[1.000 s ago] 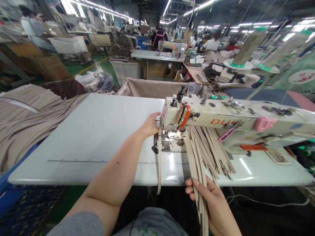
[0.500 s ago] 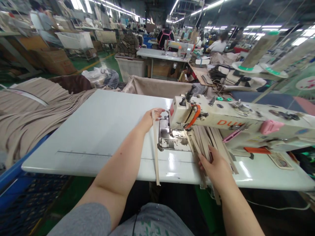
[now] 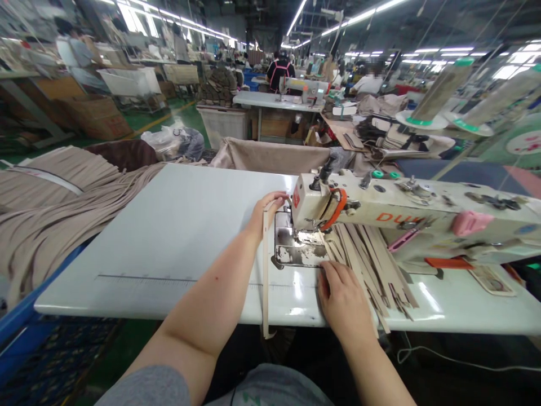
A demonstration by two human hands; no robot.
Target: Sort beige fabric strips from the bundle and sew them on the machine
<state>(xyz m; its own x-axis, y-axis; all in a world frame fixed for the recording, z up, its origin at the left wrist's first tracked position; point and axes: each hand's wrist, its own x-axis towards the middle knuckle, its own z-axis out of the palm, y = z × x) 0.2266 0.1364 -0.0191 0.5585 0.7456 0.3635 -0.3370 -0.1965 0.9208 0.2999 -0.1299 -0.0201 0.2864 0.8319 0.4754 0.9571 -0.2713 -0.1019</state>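
Observation:
Beside the sewing machine's head, my left hand is closed on a beige fabric strip. The strip hangs past my wrist and over the table's front edge; my fingertips are partly hidden by the machine. My right hand rests on the table just in front of the metal needle plate, fingers stretched out, holding nothing I can see. To its right, a bunch of beige strips lies under the machine arm, ends toward the front edge.
A large tied bundle of strips lies left of the white table, above a blue crate. Behind the table is a fabric-lined bin. Thread cones stand at the right. Several people work at other stations.
My right hand has let go of the bunch of strips and moved left to the front of the needle plate. The bunch lies spread on the table. My left hand has barely moved.

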